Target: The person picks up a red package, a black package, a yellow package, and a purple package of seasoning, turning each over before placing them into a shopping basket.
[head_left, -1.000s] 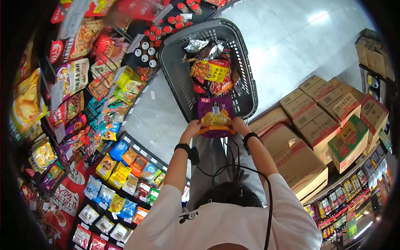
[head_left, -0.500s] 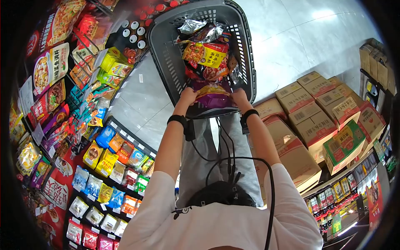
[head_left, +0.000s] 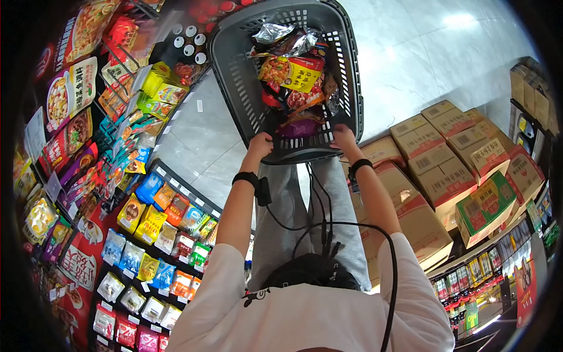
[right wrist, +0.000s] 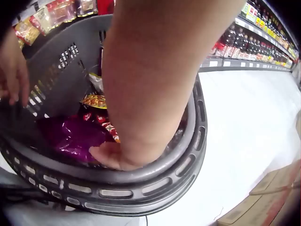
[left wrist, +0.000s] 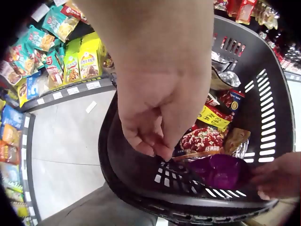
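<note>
A purple packet lies in the near end of a dark grey shopping basket, against its slotted wall. My left hand hangs over the basket's near left corner, apart from the packet. In the left wrist view its fingers are loosely curled, with nothing between them. On the other side, my right hand is inside the near right rim, its fingertips right at the packet's edge in the right wrist view. Farther in lie a yellow-and-red seasoning packet and silver foil pouches.
Shelves of hanging and stacked packets run along the left side. Stacked cardboard cartons, with a green box among them, stand at the right. Black cables hang in front of the legs. Pale tiled floor lies beyond the basket.
The purple packet, held between both hands earlier, has gone down into the basket. Both hands have let go, and the left has drawn away to the left. The basket appears nearer.
</note>
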Available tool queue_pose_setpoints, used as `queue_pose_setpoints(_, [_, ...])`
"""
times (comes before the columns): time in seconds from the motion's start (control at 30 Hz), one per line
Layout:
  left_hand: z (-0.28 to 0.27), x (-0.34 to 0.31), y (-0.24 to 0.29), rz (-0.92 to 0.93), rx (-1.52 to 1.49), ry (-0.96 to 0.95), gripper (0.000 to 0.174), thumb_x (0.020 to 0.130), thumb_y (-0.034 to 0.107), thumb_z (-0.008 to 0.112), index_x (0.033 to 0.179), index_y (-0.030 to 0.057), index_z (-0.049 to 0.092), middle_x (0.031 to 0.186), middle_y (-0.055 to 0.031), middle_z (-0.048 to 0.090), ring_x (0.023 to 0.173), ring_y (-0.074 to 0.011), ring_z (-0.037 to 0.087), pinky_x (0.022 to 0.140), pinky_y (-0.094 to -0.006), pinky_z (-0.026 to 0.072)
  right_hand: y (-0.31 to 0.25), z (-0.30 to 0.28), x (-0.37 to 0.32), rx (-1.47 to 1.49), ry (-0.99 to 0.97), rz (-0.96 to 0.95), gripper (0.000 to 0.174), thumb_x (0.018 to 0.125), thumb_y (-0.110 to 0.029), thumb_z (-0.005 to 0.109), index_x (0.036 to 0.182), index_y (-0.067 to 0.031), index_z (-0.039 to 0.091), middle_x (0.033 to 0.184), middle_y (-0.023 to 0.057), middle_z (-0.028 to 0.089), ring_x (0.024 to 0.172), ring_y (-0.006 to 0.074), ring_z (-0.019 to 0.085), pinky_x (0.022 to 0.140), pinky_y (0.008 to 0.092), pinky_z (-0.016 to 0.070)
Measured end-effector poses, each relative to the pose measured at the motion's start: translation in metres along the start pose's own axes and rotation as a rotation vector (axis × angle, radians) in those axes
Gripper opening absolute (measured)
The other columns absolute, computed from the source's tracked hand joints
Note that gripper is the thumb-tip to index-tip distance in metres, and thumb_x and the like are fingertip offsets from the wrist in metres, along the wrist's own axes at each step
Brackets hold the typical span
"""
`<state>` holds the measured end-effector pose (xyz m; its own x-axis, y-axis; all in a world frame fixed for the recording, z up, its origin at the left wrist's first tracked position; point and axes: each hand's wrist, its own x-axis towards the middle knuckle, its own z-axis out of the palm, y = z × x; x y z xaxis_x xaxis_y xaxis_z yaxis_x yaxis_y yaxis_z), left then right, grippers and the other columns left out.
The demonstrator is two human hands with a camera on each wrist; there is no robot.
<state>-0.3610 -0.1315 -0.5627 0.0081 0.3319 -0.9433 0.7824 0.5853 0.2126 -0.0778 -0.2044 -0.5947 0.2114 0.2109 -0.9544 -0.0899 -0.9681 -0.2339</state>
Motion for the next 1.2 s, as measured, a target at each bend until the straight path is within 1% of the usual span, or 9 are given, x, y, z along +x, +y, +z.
queue_pose_setpoints(0.2, [-0.033, -0.013, 0.006, 0.041, -0.269, 0.029, 0.026, 0.084, 0.015, 0.058, 0.107, 0.0039, 0.057, 0.084, -0.0082, 0.064, 0.069, -0.0147, 0.062, 0.061, -0.0278, 0.049, -0.01, -0.01, -0.021, -0.631, 0.07, -0.536, 0.023, 0.079, -0.007, 0.05, 0.1, -0.0011, 0.056, 0.092, 0.0241, 0.061, 0.078, 0.0386, 0.062, 0.07, 0.0418, 0.0517])
queue_pose_setpoints(0.33, [-0.101, -0.084, 0.014, 0.272, -0.531, 0.16, 0.03, 0.089, 0.02, 0.054, 0.116, 0.007, 0.053, 0.097, -0.0076, 0.062, 0.083, -0.014, 0.06, 0.073, -0.0264, 0.0478, -0.048, -0.044, -0.083, -0.482, 0.09, -0.786, 0.018, 0.082, -0.005, 0.048, 0.097, -0.0014, 0.057, 0.093, 0.0243, 0.061, 0.09, 0.0393, 0.058, 0.077, 0.0429, 0.047])
queue_pose_setpoints(0.57, [-0.199, -0.276, -0.041, 0.433, -0.473, 0.849, 0.024, 0.089, 0.007, 0.05, 0.112, 0.0008, 0.053, 0.099, -0.0097, 0.06, 0.087, -0.0161, 0.059, 0.079, -0.028, 0.0496, -0.006, -0.163, -0.122, -0.513, 0.33, -0.664, 0.026, 0.082, -0.02, 0.053, 0.104, -0.0056, 0.059, 0.09, 0.0202, 0.063, 0.089, 0.0368, 0.06, 0.077, 0.0418, 0.0465])
queue_pose_setpoints(0.77, [-0.18, -0.357, -0.04, 0.543, -0.69, 0.872, 0.018, 0.088, 0.002, 0.049, 0.105, 0.0003, 0.056, 0.092, -0.0071, 0.06, 0.081, -0.0124, 0.058, 0.073, -0.0258, 0.0499, 0.096, -0.224, -0.116, -0.715, 0.5, -0.524, 0.031, 0.076, -0.022, 0.052, 0.09, 0.0042, 0.06, 0.085, 0.0277, 0.06, 0.088, 0.043, 0.057, 0.074, 0.0465, 0.0461])
queue_pose_setpoints(0.93, [-0.181, -0.375, -0.019, 0.635, -0.6, 0.935, 0.014, 0.086, 0.003, 0.054, 0.099, 0.0025, 0.059, 0.08, -0.0034, 0.062, 0.071, -0.009, 0.058, 0.067, -0.0226, 0.0473, 0.07, -0.184, -0.162, -0.354, 0.343, -0.279, 0.021, 0.077, -0.02, 0.058, 0.088, -0.0027, 0.064, 0.084, 0.0157, 0.066, 0.063, 0.0299, 0.064, 0.054, 0.039, 0.0511])
queue_pose_setpoints(0.97, [-0.186, -0.383, -0.015, 0.612, -0.527, 0.947, 0.014, 0.085, 0.003, 0.056, 0.098, 0.0029, 0.06, 0.078, -0.0031, 0.062, 0.07, -0.0085, 0.058, 0.066, -0.0224, 0.0469, 0.12, -0.19, -0.067, -0.453, 0.375, -0.39, 0.019, 0.078, -0.014, 0.055, 0.091, -0.0033, 0.064, 0.079, 0.0125, 0.066, 0.061, 0.0269, 0.064, 0.051, 0.0382, 0.0509])
queue_pose_setpoints(1.1, [-0.225, -0.392, -0.05, 0.727, -0.544, 0.955, 0.016, 0.083, 0.005, 0.06, 0.099, 0.0016, 0.06, 0.077, -0.0033, 0.062, 0.07, -0.0085, 0.058, 0.064, -0.0218, 0.0453, 0.03, -0.097, -0.182, -0.563, 0.392, -0.608, 0.019, 0.081, -0.013, 0.052, 0.094, -0.0042, 0.062, 0.07, 0.0126, 0.065, 0.059, 0.0198, 0.063, 0.051, 0.0343, 0.0513])
queue_pose_setpoints(1.13, [-0.237, -0.407, -0.062, 0.729, -0.527, 0.976, 0.016, 0.083, 0.005, 0.06, 0.099, 0.0015, 0.06, 0.077, -0.0033, 0.062, 0.071, -0.0082, 0.058, 0.064, -0.0216, 0.0451, 0.028, -0.075, -0.183, -0.425, 0.345, -0.563, 0.02, 0.078, -0.02, 0.053, 0.09, -0.007, 0.064, 0.081, 0.0214, 0.064, 0.081, 0.0367, 0.062, 0.072, 0.0422, 0.049])
queue_pose_setpoints(1.2, [-0.263, -0.437, -0.092, 0.732, -0.483, 1.024, 0.016, 0.083, 0.005, 0.06, 0.099, 0.0011, 0.06, 0.078, -0.0031, 0.062, 0.072, -0.0076, 0.058, 0.063, -0.0212, 0.0447, 0.026, -0.034, -0.201, -0.494, 0.378, -0.625, 0.021, 0.079, -0.02, 0.053, 0.089, -0.0059, 0.063, 0.081, 0.0222, 0.064, 0.081, 0.0383, 0.062, 0.072, 0.043, 0.0488])
